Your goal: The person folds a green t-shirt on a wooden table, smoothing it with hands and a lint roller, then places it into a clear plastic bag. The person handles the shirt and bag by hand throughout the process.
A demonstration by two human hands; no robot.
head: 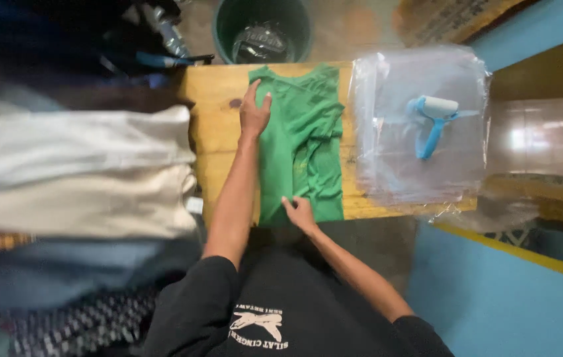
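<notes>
A stack of folded white and cream cloth (76, 172) lies at the left, beside a wooden desk (218, 132). On the desk, the left hand (254, 114) rests open and flat on the upper left edge of a folded green shirt (304, 145). The right hand (300, 213) presses open fingers on the shirt's near edge. Right of the shirt sits a pile of clear plastic bags (387, 158) with a blue lint roller (435, 119) on top. A green bucket (225, 30) stands beyond the desk.

Dim indoor light, soft overall focus. Glare on plastic bags (420, 125) and at right. Left edge blurred, stretched.
</notes>
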